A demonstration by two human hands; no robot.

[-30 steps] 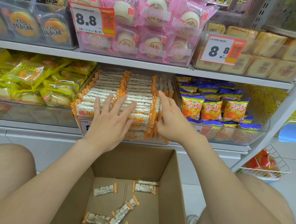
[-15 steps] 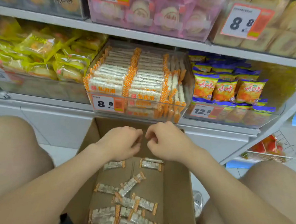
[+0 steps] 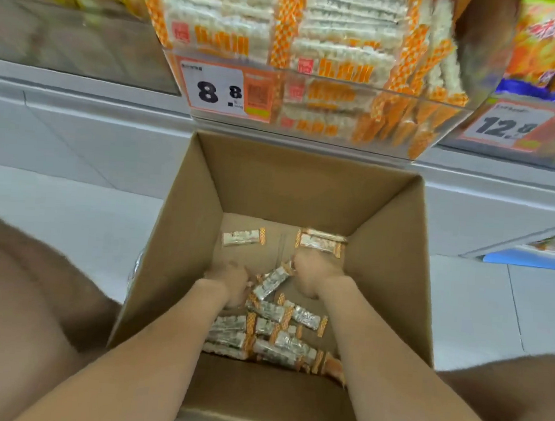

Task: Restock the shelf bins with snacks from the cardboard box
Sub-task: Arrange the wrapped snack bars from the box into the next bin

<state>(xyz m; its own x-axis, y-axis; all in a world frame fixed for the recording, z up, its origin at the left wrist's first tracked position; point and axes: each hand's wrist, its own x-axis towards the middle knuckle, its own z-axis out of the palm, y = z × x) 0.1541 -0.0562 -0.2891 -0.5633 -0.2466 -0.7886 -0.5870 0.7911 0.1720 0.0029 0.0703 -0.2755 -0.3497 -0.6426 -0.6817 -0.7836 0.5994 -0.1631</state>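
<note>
Fingers (image 3: pixel 242 276) of the left hand (image 3: pixel 227 280) are curled down onto the loose snack bars (image 3: pixel 260 337) on the floor of the cardboard box (image 3: pixel 182 236); whether they already pinch one I cannot tell, because of blur. Between the hands one bar (image 3: pixel 271 282) lies diagonally, its long axis running from the box's near-left to its far-right. Its far end touches the right hand (image 3: pixel 314 275), so this hand seems nearer. The right fingers are also curled under, their grip hidden. Half a second ago both hands hovered at the box's far rim; now they are deep inside. The shelf bin (image 3: pixel 325 115) stands above the box's far wall.
</note>
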